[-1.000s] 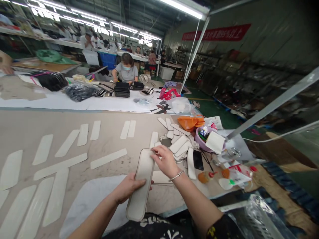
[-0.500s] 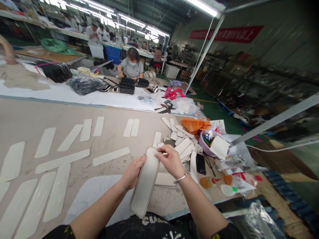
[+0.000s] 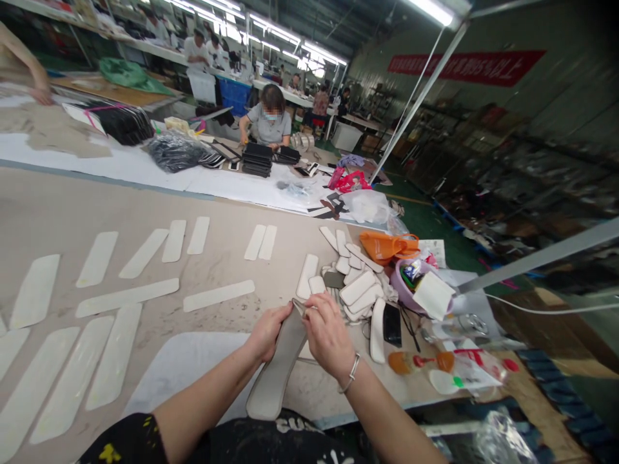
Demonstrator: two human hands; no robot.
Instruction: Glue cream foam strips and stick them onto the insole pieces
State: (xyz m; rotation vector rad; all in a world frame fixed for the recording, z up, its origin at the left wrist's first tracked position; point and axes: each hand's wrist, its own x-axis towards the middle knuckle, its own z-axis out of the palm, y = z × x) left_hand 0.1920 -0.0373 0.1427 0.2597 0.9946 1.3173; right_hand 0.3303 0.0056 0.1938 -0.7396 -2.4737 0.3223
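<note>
Both hands grip a long, pale, round-cornered padded panel [image 3: 276,370] with a darker edge. It slopes from my waist up to the far end, which is bent. My left hand [image 3: 271,332] clasps its left edge near the top, thumb towards the far corner. With its fingers curled, my right hand [image 3: 327,332] pinches the far right corner; the fingertips are partly hidden. Just beyond lies a white strip [image 3: 307,276] on the table. To the right is a heap of white padded pieces [image 3: 358,290].
Flat white strips [image 3: 97,351] are spread across the left of the table [image 3: 159,203]. At right are a lilac basin [image 3: 405,290], an orange bag [image 3: 384,247], a black phone [image 3: 391,324] and orange glue bottles [image 3: 399,363]. A co-worker [image 3: 271,122] sits opposite behind stacked black pieces [image 3: 257,159].
The panel's far end has gone from flat to bent. My right hand has curled its fingers in at the corner. The view has shifted slightly to the left.
</note>
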